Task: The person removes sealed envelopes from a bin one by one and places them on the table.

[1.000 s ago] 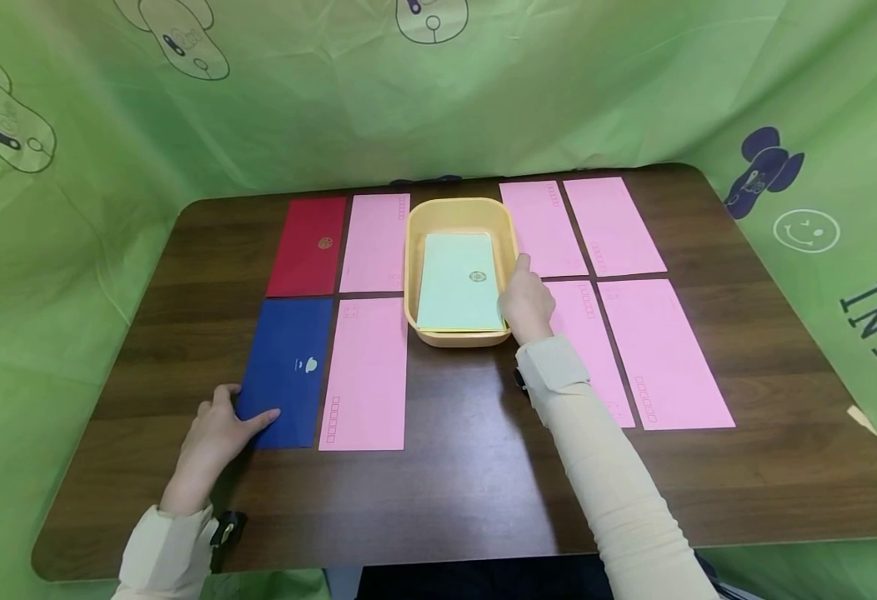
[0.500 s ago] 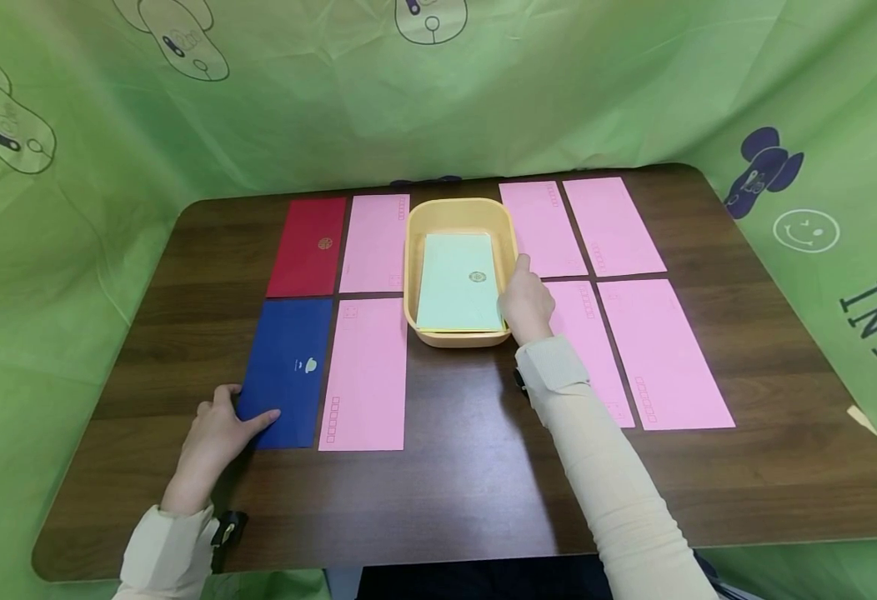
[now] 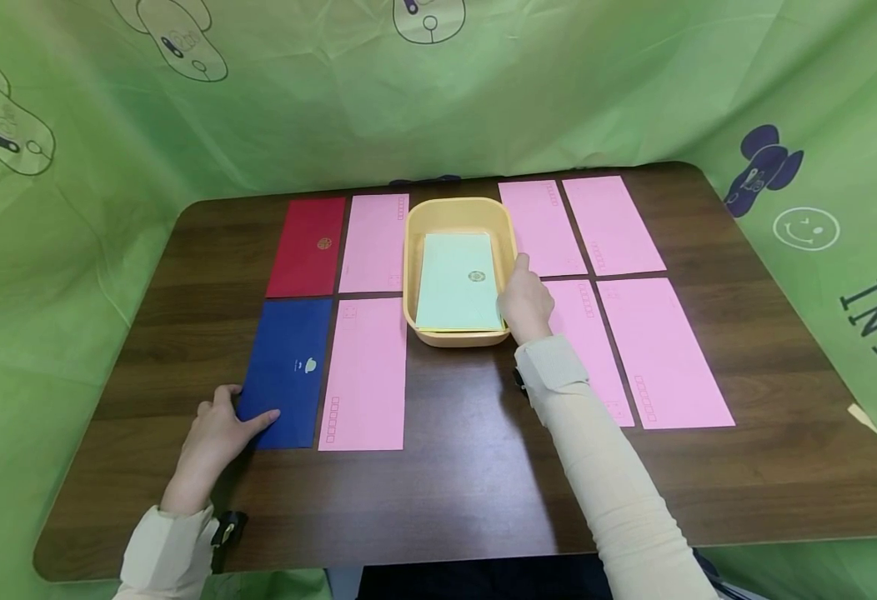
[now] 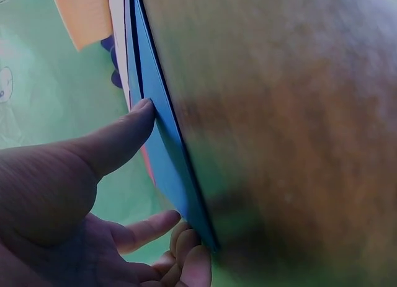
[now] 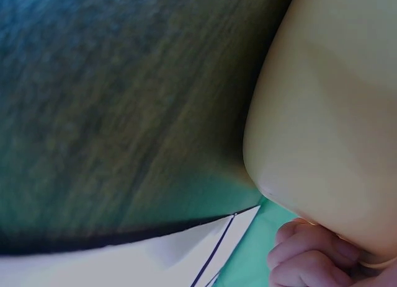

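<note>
In the head view, my left hand [image 3: 213,442] rests at the near left corner of a blue envelope [image 3: 288,350]. Its thumb lies straight on top, and the left wrist view shows the other fingertips along the edge. My right hand [image 3: 526,302] grips the right wall of a pale yellow plastic tub [image 3: 463,215] at the table's centre, index finger along the rim. Curled fingers [image 5: 310,253] show against the tub's wall in the right wrist view. Inside the tub lies a mint green envelope [image 3: 453,292] with a gold emblem, a yellow edge peeking out beneath it.
A red envelope [image 3: 307,247] lies beyond the blue one. Pink envelopes flank the tub: two on its left, such as this near pink envelope [image 3: 367,375], and several on its right, such as this outer pink envelope [image 3: 667,358]. Green cloth [image 3: 483,100] hangs behind the brown wooden table [image 3: 453,492].
</note>
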Demonstrator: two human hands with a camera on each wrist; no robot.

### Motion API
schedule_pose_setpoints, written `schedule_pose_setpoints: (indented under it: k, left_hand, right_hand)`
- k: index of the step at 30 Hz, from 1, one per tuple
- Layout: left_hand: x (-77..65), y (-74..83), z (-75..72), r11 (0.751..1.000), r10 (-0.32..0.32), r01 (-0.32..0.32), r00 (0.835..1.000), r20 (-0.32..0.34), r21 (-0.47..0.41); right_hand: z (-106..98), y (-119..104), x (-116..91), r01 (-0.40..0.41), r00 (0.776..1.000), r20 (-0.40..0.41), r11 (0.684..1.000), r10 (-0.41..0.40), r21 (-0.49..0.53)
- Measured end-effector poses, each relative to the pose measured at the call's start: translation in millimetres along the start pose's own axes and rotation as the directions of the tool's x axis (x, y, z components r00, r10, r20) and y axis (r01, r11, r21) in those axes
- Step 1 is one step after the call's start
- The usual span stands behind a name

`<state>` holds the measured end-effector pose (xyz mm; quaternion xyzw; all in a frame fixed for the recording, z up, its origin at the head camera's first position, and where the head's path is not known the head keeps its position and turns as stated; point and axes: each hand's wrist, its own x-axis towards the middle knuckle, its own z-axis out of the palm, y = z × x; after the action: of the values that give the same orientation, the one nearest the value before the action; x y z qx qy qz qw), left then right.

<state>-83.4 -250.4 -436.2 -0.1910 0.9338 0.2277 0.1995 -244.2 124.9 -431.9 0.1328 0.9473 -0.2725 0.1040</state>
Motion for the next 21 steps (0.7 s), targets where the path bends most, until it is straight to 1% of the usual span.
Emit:
schedule_pose_setpoints:
  k: [14,21]
  left_hand:
    - [1.6,-0.6,1.2,1.0,0.003,-0.003,1.0,-0.005,0.006]
    - [-0.4,-3.7,0.7,1.0,0.006,-0.006,1.0,0.001,-0.016]
  right_hand:
    - [0.6,2.3,2.2,0.013,1.0,-0.015,1.0,-0.013,0.005]
    - [0.7,1.1,2.0,-0.003,1.0,0.004,1.0,0.003,0.005]
